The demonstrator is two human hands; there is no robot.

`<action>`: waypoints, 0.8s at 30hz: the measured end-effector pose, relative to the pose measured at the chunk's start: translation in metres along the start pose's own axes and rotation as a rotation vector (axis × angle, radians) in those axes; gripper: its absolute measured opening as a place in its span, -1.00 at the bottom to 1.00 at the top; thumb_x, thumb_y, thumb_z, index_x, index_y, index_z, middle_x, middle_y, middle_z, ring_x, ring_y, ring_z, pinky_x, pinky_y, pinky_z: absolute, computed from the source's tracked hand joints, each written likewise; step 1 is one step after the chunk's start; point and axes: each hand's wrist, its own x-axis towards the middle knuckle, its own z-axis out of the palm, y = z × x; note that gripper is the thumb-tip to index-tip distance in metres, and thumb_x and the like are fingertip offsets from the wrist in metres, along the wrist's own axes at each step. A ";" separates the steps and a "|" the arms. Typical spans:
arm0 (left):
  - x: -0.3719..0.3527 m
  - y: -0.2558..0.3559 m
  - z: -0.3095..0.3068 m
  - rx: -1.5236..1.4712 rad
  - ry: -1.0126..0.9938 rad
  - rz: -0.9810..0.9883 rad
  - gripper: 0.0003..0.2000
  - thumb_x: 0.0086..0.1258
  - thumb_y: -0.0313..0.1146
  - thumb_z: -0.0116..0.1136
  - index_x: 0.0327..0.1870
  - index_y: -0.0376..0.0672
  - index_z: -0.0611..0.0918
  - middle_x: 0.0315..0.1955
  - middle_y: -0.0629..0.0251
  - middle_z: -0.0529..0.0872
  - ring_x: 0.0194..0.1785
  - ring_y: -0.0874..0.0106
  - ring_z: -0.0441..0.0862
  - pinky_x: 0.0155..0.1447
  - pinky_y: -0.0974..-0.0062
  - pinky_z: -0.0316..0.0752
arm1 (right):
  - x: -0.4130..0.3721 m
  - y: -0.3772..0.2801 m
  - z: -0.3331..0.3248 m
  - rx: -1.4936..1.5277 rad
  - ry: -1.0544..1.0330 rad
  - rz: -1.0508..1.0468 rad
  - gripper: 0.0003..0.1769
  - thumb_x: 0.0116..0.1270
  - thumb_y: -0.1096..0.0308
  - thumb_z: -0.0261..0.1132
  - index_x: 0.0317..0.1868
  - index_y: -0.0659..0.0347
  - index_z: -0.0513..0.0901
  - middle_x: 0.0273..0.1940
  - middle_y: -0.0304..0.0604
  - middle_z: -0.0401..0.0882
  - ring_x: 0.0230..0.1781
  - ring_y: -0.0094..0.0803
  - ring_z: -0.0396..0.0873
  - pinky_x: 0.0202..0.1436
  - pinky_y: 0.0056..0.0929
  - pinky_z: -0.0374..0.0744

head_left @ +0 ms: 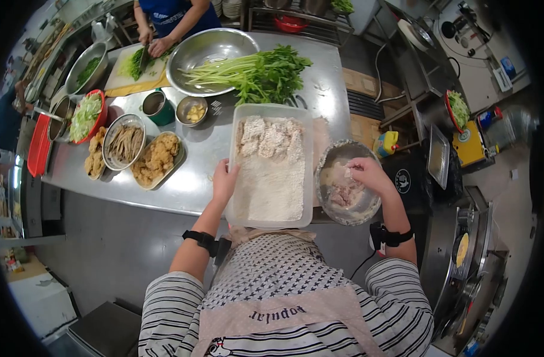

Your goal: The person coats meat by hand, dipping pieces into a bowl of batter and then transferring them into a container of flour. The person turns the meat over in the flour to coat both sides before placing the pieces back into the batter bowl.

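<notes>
My left hand (225,180) grips the left wall of a translucent plastic tub (308,178). White flour (271,190) covers the tub's floor, and several flour-coated pieces of meat (272,135) lie together at its far end. To the right, my right hand (369,174) is over a metal bowl (343,219) with a batter-smeared rim. Its fingers are bent and pressed together, with a whitish coating on the tips; what they hold, if anything, is hidden. Pale pink raw meat (345,193) lies in the bowl beneath them.
Across the steel table (183,190), a person in blue cuts greens on a board (120,78). Leafy celery (266,71) lies over a wide metal basin (209,44). Fried pieces (157,159), brown strips (124,144) and a green cup (158,107) stand left. A yellow bottle (386,144) is right.
</notes>
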 end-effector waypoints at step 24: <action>-0.005 0.011 -0.001 0.007 0.020 0.002 -0.58 0.18 -0.15 0.17 -0.08 -0.32 0.51 -0.36 0.09 0.53 -0.28 0.26 0.47 -0.15 0.37 0.38 | 0.106 0.016 0.153 -0.876 -0.456 -0.151 -0.84 -0.02 0.40 0.20 -0.42 0.25 0.65 -0.42 0.00 0.62 -0.42 -0.19 0.60 -0.36 -0.31 0.55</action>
